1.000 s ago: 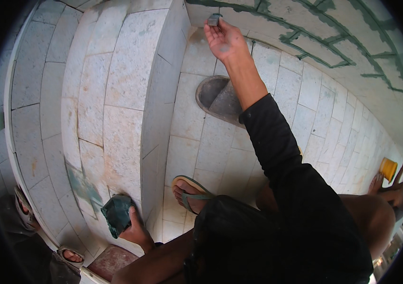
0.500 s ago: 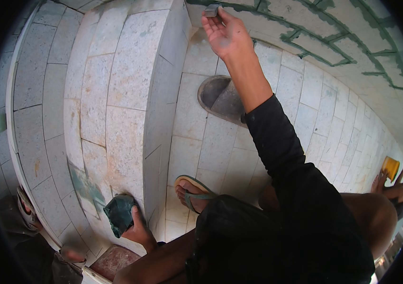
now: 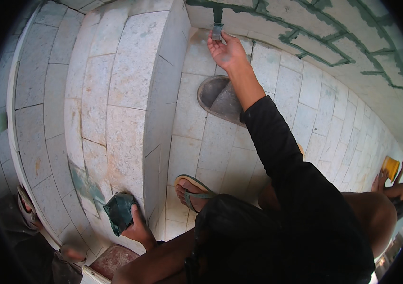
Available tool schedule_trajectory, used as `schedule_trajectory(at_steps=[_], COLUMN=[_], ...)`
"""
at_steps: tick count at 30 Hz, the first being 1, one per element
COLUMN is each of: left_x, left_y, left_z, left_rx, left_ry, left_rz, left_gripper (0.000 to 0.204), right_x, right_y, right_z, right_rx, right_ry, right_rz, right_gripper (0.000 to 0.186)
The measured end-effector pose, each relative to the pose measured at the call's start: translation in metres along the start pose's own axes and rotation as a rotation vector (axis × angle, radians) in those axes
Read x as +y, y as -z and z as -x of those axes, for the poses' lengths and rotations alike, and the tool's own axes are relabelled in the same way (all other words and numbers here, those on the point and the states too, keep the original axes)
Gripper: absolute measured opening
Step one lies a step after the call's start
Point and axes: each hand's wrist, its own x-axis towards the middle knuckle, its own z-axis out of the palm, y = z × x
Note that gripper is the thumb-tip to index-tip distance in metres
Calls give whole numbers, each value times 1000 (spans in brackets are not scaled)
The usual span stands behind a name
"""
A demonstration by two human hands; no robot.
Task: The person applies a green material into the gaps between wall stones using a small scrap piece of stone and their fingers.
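Observation:
At the top, my right hand (image 3: 227,51) pinches a small grey scraper (image 3: 217,32) with a flat blade. Its tip is against the wall, at the lower end of a short dark green strip of grout (image 3: 217,15) in an upright joint. The fingers are closed round the scraper. Lower left, my left hand (image 3: 137,227) grips a dark green tub (image 3: 120,214) with a ragged rim, which rests on or just above the tiled step. Its thumb lies on the tub's side; the other fingers are mostly hidden beneath.
Green grout lines (image 3: 322,40) cover the far wall's tile joints. A worn dark rubber bowl (image 3: 218,97) sits on the tiled floor under my right forearm. The step (image 3: 128,85) rises at left. Another person's foot (image 3: 28,210) shows lower left; someone with a yellow container (image 3: 391,168) is far right.
My right hand has moved down the wall with the scraper, and a green upright strip now shows above it. My left hand and the tub have barely moved.

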Motion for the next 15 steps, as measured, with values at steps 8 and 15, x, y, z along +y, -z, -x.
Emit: schedule_trajectory(at_steps=[8,15], left_x=[-9,10], left_y=[2,1], left_z=[0,1], left_rx=[35,10], left_ry=[-31,29], left_rz=[8,-37], left_gripper=[36,39], right_x=[-3,17], right_y=[-62,-44], right_z=[42,47], right_rx=[-64,-120], right_ry=[55,20], right_rz=[-68,169], right_gripper=[20,22])
